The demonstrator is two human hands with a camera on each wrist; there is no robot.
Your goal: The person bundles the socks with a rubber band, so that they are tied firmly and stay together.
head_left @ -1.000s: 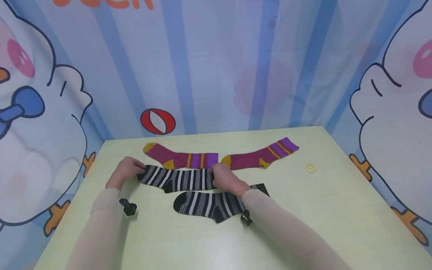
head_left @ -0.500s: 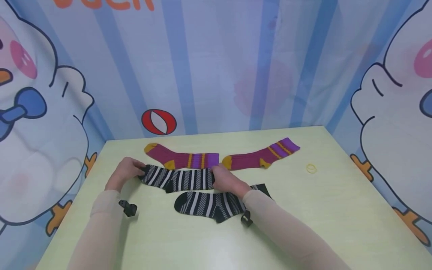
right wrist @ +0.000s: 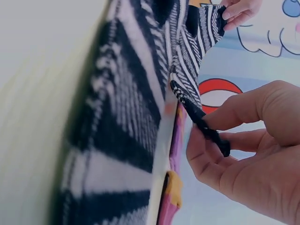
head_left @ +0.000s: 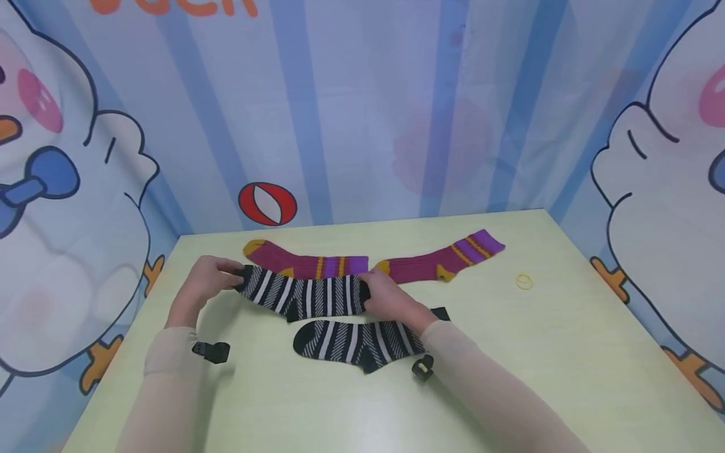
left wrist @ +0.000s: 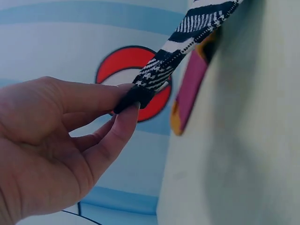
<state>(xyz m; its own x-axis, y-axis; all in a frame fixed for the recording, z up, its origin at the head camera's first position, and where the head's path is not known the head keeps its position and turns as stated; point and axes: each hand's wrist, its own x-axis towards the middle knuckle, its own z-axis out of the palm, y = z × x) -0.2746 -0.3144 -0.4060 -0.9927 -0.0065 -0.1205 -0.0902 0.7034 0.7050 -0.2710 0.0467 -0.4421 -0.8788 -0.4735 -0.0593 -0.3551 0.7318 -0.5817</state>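
Observation:
A black-and-white striped sock (head_left: 317, 297) is stretched between my two hands, lifted off the table. My left hand (head_left: 211, 277) pinches its black toe between thumb and fingers, as the left wrist view shows up close. At the other end, my right hand (head_left: 391, 296) pinches the black cuff (right wrist: 213, 133). Below it, a second striped sock (head_left: 354, 343) lies flat, its cuff end partly covered by my right wrist. Behind the held sock is a maroon sock with purple and mustard bands (head_left: 306, 261), its lower edge overlapped in the head view.
Another maroon sock (head_left: 425, 267) lies at the back right. Farther right are thin yellow bands (head_left: 523, 281). The pale table (head_left: 317, 415) meets a cartoon-printed curtain (head_left: 368, 126) at the back and sides. A small black camera sits on each wrist.
Both hands have raised the striped sock from the table, and it now covers part of the maroon sock behind. My right hand has shifted slightly right. The other socks have stayed put.

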